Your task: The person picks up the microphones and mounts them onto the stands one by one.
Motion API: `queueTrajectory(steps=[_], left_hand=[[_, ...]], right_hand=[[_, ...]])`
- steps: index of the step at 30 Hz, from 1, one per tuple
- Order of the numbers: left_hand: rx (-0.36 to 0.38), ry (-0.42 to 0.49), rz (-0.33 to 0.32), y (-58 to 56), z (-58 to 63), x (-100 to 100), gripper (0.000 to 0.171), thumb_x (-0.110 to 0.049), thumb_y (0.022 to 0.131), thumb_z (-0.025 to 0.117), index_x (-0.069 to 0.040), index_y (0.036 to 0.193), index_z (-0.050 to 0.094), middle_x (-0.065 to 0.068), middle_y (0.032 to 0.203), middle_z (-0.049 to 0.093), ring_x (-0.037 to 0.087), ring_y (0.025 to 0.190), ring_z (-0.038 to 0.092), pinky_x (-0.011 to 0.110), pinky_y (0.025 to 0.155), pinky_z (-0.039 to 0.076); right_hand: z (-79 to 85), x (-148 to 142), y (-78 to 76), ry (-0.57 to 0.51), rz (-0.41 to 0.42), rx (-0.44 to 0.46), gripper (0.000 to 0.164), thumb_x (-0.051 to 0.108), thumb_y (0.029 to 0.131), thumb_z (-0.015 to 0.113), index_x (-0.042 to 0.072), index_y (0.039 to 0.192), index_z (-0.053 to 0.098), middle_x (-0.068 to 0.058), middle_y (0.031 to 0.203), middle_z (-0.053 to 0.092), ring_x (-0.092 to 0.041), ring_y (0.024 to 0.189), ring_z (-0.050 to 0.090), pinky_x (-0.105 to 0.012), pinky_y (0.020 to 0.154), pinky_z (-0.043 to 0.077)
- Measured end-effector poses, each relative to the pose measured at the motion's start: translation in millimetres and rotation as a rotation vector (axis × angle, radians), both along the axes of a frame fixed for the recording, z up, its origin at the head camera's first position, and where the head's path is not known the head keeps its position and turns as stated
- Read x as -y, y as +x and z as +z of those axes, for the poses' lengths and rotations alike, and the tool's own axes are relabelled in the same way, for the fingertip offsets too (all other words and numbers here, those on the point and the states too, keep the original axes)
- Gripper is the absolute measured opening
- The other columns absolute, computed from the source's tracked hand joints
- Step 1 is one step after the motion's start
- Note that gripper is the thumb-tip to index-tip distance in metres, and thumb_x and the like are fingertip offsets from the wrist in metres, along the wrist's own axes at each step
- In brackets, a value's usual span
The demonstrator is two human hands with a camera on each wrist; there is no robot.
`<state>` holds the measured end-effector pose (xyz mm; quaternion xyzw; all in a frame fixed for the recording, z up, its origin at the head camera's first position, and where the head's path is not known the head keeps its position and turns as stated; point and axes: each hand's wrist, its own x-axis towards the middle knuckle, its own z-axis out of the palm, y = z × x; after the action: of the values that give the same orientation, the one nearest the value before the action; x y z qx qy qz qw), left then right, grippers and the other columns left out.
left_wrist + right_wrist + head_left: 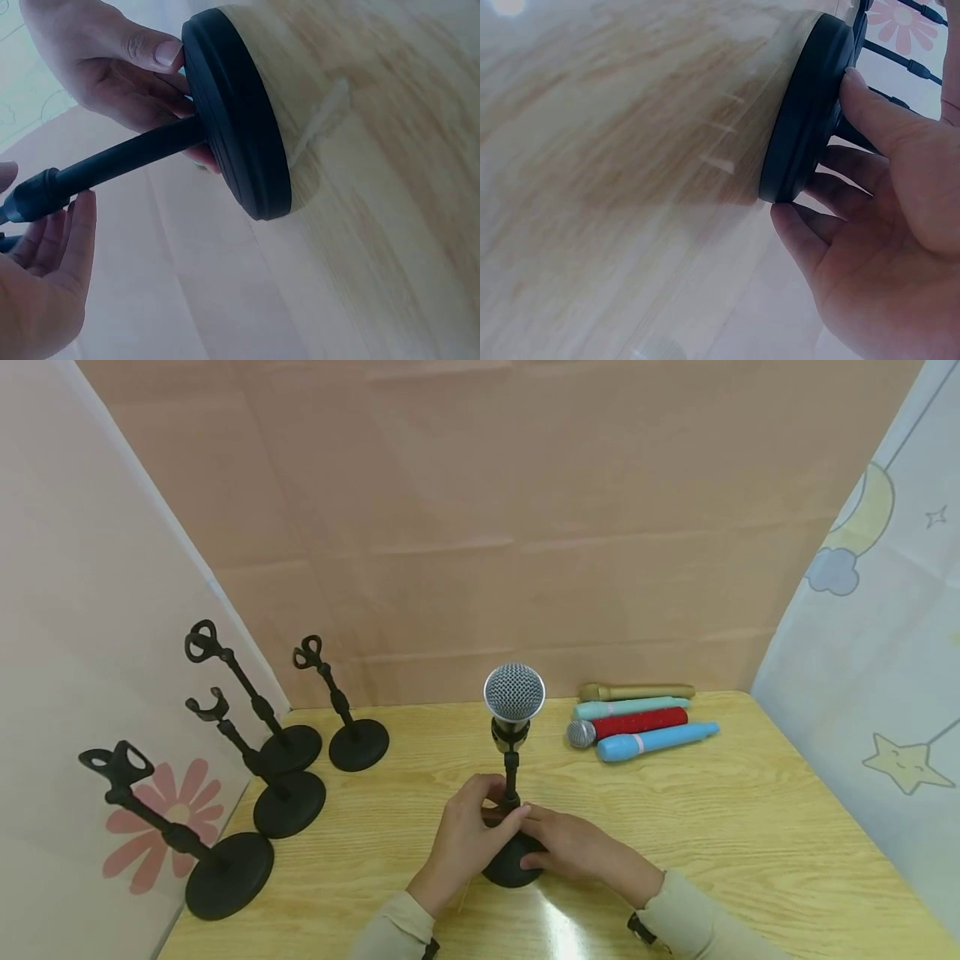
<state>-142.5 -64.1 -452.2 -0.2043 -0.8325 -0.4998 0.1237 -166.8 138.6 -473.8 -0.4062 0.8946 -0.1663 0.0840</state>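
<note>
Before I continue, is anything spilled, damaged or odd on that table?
Nothing looks spilled or damaged. One small oddity: at left, the second-nearest empty stand has a clip resembling an open fork, while the other three show loops; possibly just its design.

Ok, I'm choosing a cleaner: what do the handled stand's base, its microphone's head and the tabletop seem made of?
Base: black plastic or coated metal, I can't tell which; smooth, low sheen.
Microphone head: probably metal mesh, silvery, with a fine grid and shiny rim.
Tabletop: wood or wood-look laminate; streaked grain, glossy enough for a bright reflection.
</note>
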Motion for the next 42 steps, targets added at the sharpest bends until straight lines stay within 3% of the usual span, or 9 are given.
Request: queueTrajectory(steps=[4,8,17,27,34,42], left_hand=[[-0.034,-0.016,-0.059,-0.4,-0.3,4.1,0.031,-0.013,0.094,0.072,-0.01,0.123,0.064,0.0,0.112,0.065,0.015,0.099,0.065,0.024,0.079,0.06],[-0.041,-0.018,-0.095,-0.5,0.3,6.7,0.027,-0.012,0.096,0.07,-0.009,0.123,0.066,0.001,0.113,0.067,0.015,0.101,0.067,0.024,0.082,0.059],[-0.022,-0.019,-0.059,-0.5,1.8,6.3,0.026,-0.022,0.095,0.075,-0.012,0.117,0.067,-0.001,0.104,0.064,0.012,0.095,0.065,0.032,0.082,0.061],[-0.002,-0.061,-0.029,-2.2,5.4,7.1,0.03,-0.028,0.093,0.076,-0.012,0.116,0.066,-0.001,0.104,0.064,0.013,0.095,0.064,0.027,0.081,0.06],[-0.126,-0.033,-0.044,-7.6,16.2,15.5,0.032,-0.021,0.092,0.078,-0.012,0.118,0.063,0.005,0.112,0.064,0.018,0.098,0.062,0.03,0.08,0.06],[-0.262,0.049,-0.079,-24.0,46.5,24.2,0.051,-0.023,0.092,0.075,-0.007,0.135,0.052,0.008,0.131,0.056,0.023,0.119,0.054,0.038,0.094,0.056]], right_hand=[[-0.5,0.3,-1.0,0.001,0.016,-0.014,0.055,0.033,0.095,0.071,0.011,0.143,0.056,-0.008,0.144,0.055,-0.028,0.124,0.061,-0.041,0.098,0.054],[-1.0,0.2,-0.7,0.02,0.005,-0.008,0.057,0.035,0.095,0.07,0.011,0.145,0.055,-0.01,0.146,0.054,-0.029,0.126,0.06,-0.043,0.099,0.054],[-1.2,0.0,1.0,0.038,-0.01,-0.011,0.062,0.036,0.096,0.07,0.008,0.148,0.052,-0.013,0.151,0.05,-0.033,0.129,0.058,-0.045,0.101,0.052],[-1.0,0.0,2.2,0.047,-0.011,-0.021,0.061,0.035,0.096,0.071,0.006,0.146,0.054,-0.014,0.151,0.05,-0.033,0.128,0.059,-0.044,0.101,0.053],[-0.1,0.2,1.4,0.058,-0.014,0.006,0.057,0.035,0.097,0.069,0.001,0.14,0.058,-0.015,0.152,0.049,-0.032,0.135,0.053,-0.044,0.106,0.049],[1.5,1.1,0.1,0.036,-0.02,0.04,0.056,0.034,0.096,0.07,0.003,0.141,0.058,-0.013,0.15,0.051,-0.033,0.135,0.053,-0.046,0.106,0.048]])
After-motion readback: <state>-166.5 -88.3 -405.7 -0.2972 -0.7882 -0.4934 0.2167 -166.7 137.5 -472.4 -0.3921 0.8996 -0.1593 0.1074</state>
